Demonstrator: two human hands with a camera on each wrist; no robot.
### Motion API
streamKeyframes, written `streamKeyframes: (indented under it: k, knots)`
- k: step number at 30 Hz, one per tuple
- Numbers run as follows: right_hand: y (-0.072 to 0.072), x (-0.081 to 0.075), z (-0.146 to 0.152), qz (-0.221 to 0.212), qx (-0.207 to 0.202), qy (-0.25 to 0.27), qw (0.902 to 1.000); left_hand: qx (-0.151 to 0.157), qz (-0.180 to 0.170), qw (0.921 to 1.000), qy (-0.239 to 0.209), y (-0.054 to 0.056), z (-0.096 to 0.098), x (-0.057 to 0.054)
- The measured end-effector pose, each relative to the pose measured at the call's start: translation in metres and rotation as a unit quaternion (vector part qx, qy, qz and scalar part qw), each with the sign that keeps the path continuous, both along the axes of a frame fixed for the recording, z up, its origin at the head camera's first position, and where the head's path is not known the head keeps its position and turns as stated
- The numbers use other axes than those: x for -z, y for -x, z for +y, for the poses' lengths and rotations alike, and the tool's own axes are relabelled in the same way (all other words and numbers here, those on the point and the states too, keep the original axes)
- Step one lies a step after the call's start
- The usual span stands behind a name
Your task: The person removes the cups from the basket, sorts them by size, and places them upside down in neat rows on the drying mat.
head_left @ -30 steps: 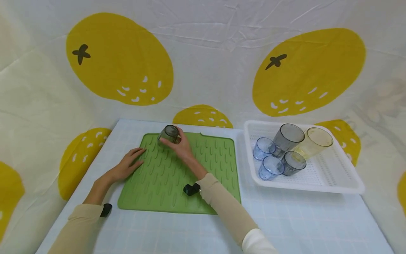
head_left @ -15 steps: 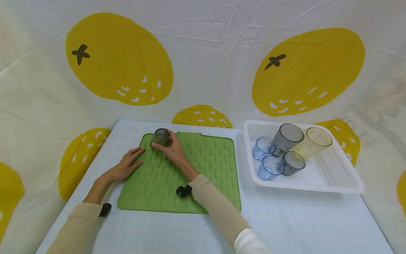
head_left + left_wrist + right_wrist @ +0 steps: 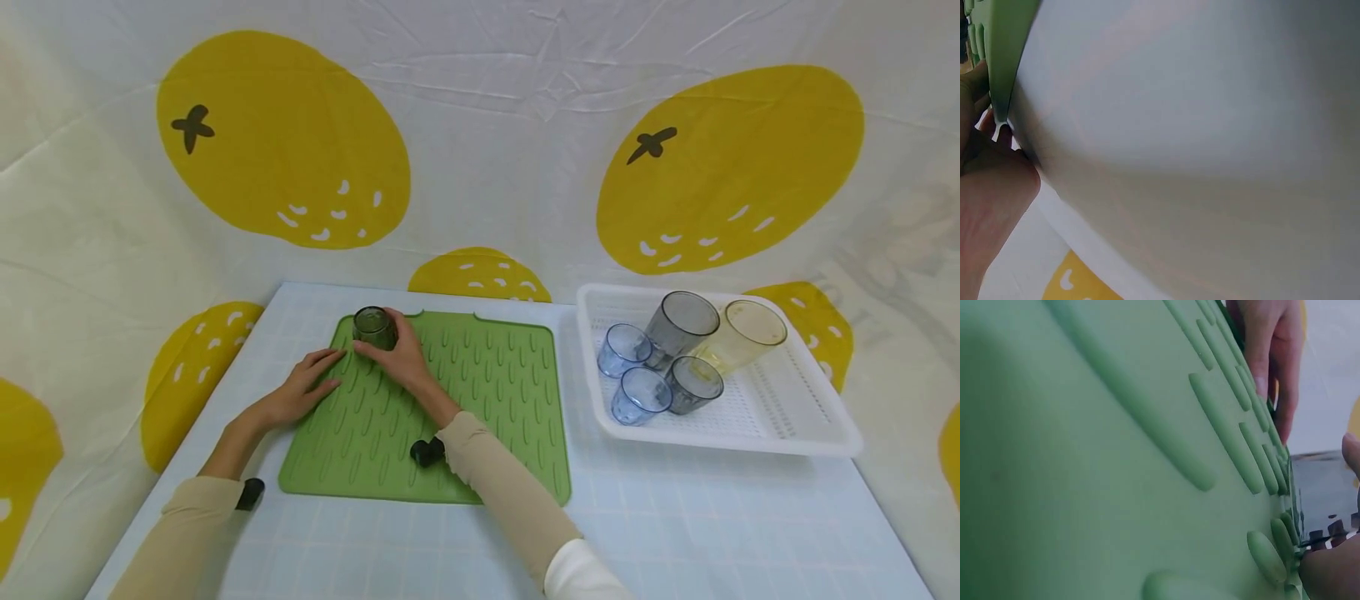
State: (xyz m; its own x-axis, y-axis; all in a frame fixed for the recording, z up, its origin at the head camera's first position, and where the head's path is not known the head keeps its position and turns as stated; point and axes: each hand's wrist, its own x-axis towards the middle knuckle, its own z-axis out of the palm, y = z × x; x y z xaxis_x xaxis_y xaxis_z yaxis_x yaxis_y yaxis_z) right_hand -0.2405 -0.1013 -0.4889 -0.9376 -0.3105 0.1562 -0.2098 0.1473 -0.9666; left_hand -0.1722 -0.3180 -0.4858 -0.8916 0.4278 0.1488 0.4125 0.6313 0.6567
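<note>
Right hand is gripping small dark glass, thumb and fingers curling around its side. Glass is sitting at far left corner of green mat, appearing to touch it. Left hand is resting at mat's left edge, fingers loosely extended, gripping nothing. Mat is lying on pale surface. Right of mat, white basket is carrying blue glasses, grey glasses, yellow glass.

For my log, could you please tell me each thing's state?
Green mat, flat
Dark glass, held at mat's far left corner
Left hand, touching mat's edge
Right hand, gripping dark glass
Blue glasses, mouths up
Gray glasses, mouths up
Yellow glass, mouth up
White basket, holding five glasses
</note>
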Motion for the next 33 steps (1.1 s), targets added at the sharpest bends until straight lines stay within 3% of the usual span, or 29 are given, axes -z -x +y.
streamKeyframes:
  k: [12, 21, 33]
  knots:
    - [-0.0044, -0.0038, -0.0047, 0.023, -0.002, -0.026, 0.9994, -0.006, -0.010, 0.9999, -0.004, 0.0013, 0.0006, 0.0017]
    - [-0.0064, -0.0031, -0.0058, 0.020, 0.010, -0.010, 0.9997, -0.019, -0.038, 0.9991, 0.009, -0.0001, 0.0039, -0.0028]
    - [-0.0101, -0.0043, -0.0048, 0.044, -0.029, -0.046, 0.9976, -0.031, -0.047, 0.9984, 0.010, -0.0019, 0.0058, -0.0072]
